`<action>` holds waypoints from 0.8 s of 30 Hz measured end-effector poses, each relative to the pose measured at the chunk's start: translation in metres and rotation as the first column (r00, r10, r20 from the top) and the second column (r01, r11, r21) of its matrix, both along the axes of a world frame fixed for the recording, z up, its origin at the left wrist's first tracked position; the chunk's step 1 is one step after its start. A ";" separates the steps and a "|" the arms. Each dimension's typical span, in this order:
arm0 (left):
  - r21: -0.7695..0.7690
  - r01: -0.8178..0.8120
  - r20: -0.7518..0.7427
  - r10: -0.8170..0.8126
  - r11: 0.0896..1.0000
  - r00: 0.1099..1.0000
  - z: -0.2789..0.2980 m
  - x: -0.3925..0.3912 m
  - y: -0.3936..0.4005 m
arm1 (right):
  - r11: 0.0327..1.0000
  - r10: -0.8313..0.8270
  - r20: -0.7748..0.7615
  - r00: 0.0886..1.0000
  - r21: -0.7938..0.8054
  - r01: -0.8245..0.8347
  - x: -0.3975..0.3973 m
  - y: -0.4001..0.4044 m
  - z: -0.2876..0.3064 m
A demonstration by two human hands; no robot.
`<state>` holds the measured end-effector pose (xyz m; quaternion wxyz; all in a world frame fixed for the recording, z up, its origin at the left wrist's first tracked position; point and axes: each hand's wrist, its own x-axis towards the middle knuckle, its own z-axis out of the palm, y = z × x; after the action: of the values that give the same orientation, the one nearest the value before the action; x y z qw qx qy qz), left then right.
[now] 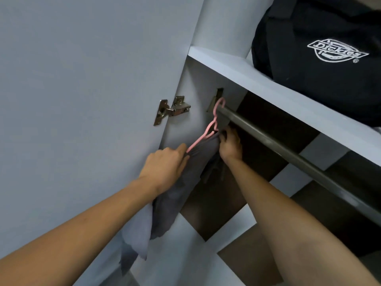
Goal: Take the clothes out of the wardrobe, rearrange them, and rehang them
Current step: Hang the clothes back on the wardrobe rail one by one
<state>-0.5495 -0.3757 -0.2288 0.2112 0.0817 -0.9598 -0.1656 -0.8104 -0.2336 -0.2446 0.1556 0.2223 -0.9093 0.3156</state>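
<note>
1. Where the rail [288, 149] meets the wardrobe's left side wall, a pink hanger [208, 129] hooks over its far left end, just beside the rail bracket [216, 100].
2. Grey garment [175, 186] hangs on that hanger, bunched and trailing down along the wall toward the lower left edge of the opening.
3. Left hand [165, 168]: fingers curled, pinching the cloth at the hanger's left shoulder.
4. Right hand [231, 145]: just under the rail, fingers curled into the garment near the hanger's neck; fingertips are hidden in shadow, so it probably grips fabric, not the hanger.
5. Both forearms reach up from the lower edge of view, the garment between them.
6. White shelf [268, 83] sits above the rail; a black bag [309, 38] with a white logo rests on its right end.
7. Open door [82, 79] stands at left, with a metal hinge [171, 109] on its inner edge.
</note>
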 end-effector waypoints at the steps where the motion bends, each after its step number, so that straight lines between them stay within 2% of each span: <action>1: -0.011 -0.003 -0.006 0.003 1.000 1.000 0.001 -0.006 -0.001 | 1.000 -0.013 0.009 1.000 -0.004 0.013 -0.007 -0.001 0.000; 8: -0.079 0.011 0.005 -0.011 0.997 1.000 0.007 -0.042 0.000 | 0.994 -0.107 0.055 0.993 -0.027 0.109 -0.041 0.009 0.000; 18: -0.155 -0.011 0.152 0.035 0.988 0.988 -0.005 -0.063 0.001 | 0.985 -0.138 0.084 0.987 0.116 0.128 -0.057 0.007 -0.005; 24: -0.159 -0.018 0.092 0.033 0.987 0.995 -0.007 -0.068 0.003 | 0.983 -0.136 0.063 0.989 0.131 0.127 -0.060 0.014 -0.013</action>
<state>-0.6178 -0.3730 -0.2362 0.1737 0.0848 -0.9777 -0.0821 -0.8703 -0.2200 -0.2575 0.1288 0.1599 -0.9451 0.2540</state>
